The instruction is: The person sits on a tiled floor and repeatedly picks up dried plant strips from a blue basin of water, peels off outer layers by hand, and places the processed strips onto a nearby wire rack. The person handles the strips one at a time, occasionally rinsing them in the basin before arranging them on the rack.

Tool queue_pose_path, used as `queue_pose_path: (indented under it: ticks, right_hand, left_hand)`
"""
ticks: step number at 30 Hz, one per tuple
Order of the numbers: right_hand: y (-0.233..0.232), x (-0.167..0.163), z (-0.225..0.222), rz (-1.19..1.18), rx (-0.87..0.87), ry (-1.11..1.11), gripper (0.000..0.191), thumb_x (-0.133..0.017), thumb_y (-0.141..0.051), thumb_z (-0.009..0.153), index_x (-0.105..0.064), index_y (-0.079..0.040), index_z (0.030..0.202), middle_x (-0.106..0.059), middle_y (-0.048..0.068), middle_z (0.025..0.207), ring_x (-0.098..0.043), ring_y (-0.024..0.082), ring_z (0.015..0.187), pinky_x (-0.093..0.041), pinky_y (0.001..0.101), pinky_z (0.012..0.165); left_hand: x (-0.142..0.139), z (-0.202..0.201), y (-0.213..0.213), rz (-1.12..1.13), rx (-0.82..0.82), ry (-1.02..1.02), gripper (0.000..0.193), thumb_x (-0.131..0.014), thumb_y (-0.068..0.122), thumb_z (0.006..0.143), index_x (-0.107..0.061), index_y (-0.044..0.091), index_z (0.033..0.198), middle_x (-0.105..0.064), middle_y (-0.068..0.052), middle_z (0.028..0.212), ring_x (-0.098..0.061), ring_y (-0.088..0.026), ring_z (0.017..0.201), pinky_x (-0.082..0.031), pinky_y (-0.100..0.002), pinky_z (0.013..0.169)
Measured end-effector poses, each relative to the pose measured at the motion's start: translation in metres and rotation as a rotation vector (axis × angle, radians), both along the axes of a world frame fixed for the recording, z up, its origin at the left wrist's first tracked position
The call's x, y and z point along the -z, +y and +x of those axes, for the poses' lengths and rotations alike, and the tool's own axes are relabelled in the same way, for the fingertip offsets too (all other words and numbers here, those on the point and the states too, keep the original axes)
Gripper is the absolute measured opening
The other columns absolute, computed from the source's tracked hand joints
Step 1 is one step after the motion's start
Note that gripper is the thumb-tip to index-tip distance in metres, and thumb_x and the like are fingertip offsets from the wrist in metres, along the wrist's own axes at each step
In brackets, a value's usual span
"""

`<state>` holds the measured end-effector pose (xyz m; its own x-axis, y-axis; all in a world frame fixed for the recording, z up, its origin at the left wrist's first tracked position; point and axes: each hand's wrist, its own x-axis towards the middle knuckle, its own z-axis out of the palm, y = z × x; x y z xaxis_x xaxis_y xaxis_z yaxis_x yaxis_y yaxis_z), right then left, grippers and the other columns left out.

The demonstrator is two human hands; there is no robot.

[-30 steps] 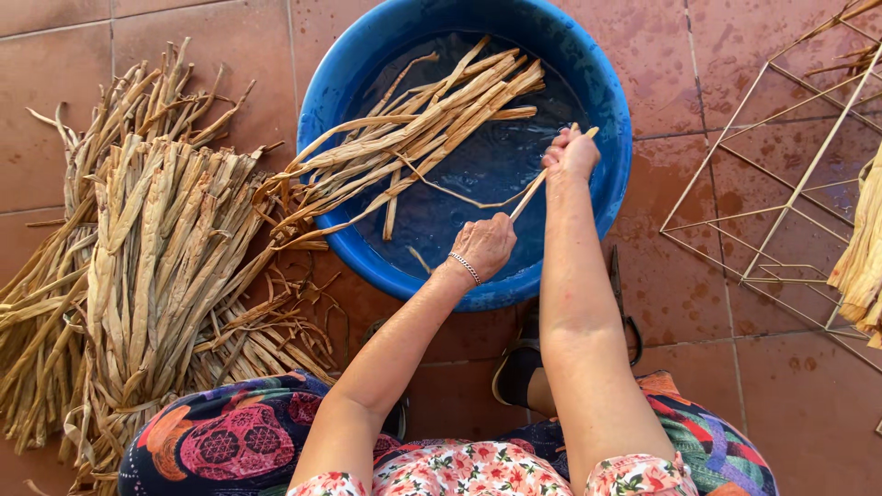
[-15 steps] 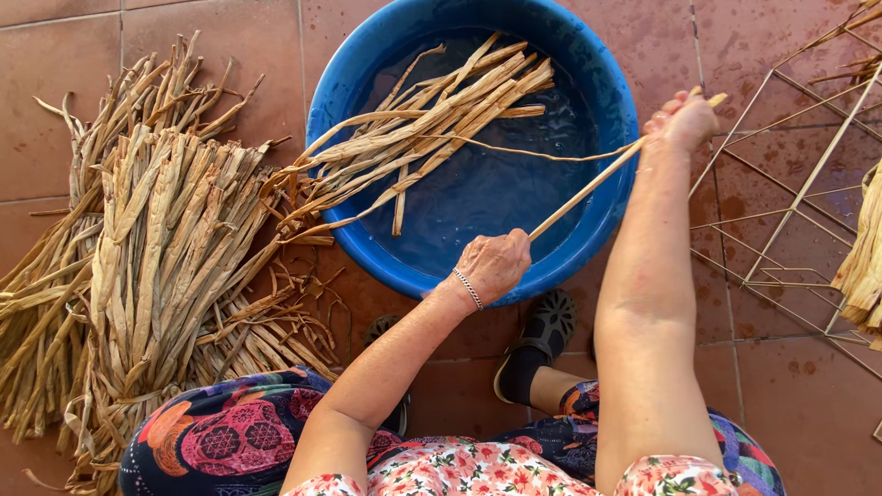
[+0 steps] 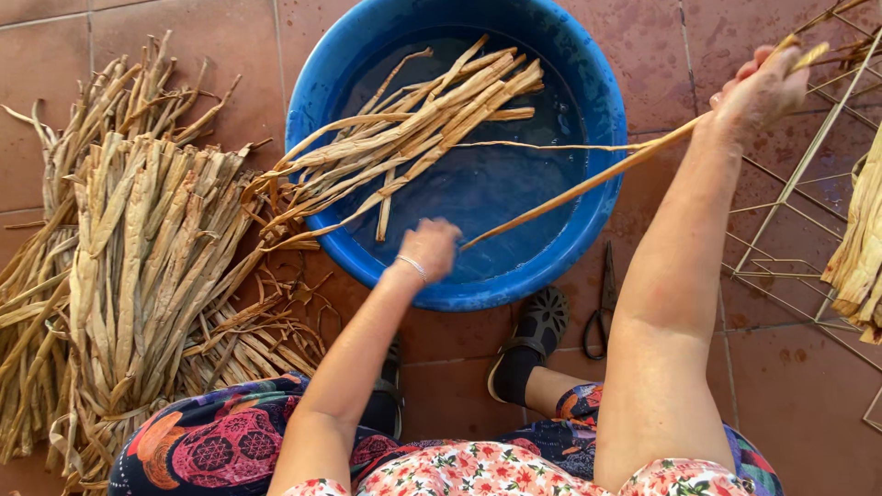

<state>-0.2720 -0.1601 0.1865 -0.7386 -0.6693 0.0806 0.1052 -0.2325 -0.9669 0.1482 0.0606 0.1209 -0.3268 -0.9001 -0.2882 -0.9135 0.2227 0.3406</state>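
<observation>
A long dried leaf strip (image 3: 588, 184) is held taut between both hands above the blue tub (image 3: 606, 110). The right hand (image 3: 758, 92) is raised beyond the tub's right rim, fingers closed around the strip's upper end. The left hand (image 3: 430, 248) is blurred over the tub's near side at the strip's lower end; its grip cannot be told. A bundle of strips (image 3: 413, 138) lies in the tub. Dry leaves (image 3: 138, 248) are piled left; scissors (image 3: 602, 303) lie near a wire rack (image 3: 799, 184).
</observation>
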Motion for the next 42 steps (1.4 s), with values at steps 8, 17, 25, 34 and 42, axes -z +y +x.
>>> queue_pose_path:
  ticks: [8,17,25,34,42]
  right_hand:
    - [0.04,0.039,0.128,0.367,-0.627,-0.303,0.029,-0.07,-0.035,0.099,-0.056,-0.016,0.082,-0.04,-0.006,0.053,-0.036,0.006,0.037,-0.024,0.0242,0.033]
    - [0.085,0.148,0.202,0.639,-0.585,-0.509,0.026,-0.053,-0.033,0.105,-0.063,-0.009,0.108,-0.073,0.009,0.08,-0.055,0.013,0.051,-0.04,0.0268,0.041]
    - [0.095,0.132,0.204,0.367,-0.79,-0.499,0.023,-0.068,-0.023,0.102,-0.067,-0.005,0.117,-0.077,0.016,0.105,-0.063,0.008,0.061,-0.04,0.0202,0.044]
    - [0.101,0.102,0.207,0.25,-0.773,-0.669,0.014,-0.074,-0.012,0.096,-0.069,-0.002,0.103,-0.078,0.016,0.101,-0.063,0.008,0.058,-0.043,0.0188,0.046]
    - [0.107,0.057,0.187,0.262,-1.064,0.276,0.029,-0.08,-0.007,0.089,-0.074,-0.012,0.117,-0.077,0.008,0.105,-0.066,0.012,0.082,-0.053,0.0241,0.071]
  left_hand:
    - [0.066,0.023,-0.083,-0.626,-0.33,0.076,0.065,-0.074,0.021,0.071,-0.059,-0.001,0.13,-0.059,-0.021,0.121,-0.055,-0.042,0.111,-0.043,-0.056,0.097]
    - [0.097,0.007,-0.034,-0.14,-0.302,0.135,0.016,-0.066,0.034,0.094,-0.074,0.02,0.097,-0.067,-0.01,0.102,-0.06,-0.034,0.106,-0.046,-0.054,0.088]
    - [0.089,0.056,-0.029,0.07,-0.262,0.033,0.029,-0.057,0.023,0.096,-0.072,0.018,0.121,-0.072,-0.015,0.119,-0.066,-0.037,0.114,-0.05,-0.049,0.101]
    - [0.049,-0.006,-0.051,0.2,-0.517,0.807,0.045,-0.07,0.026,0.094,-0.057,0.007,0.133,-0.074,-0.015,0.094,-0.071,-0.03,0.09,-0.055,-0.041,0.08]
    - [0.013,0.043,-0.053,-0.441,-0.243,0.512,0.016,-0.074,0.013,0.089,-0.07,0.007,0.103,-0.068,-0.013,0.096,-0.065,-0.035,0.095,-0.052,-0.046,0.084]
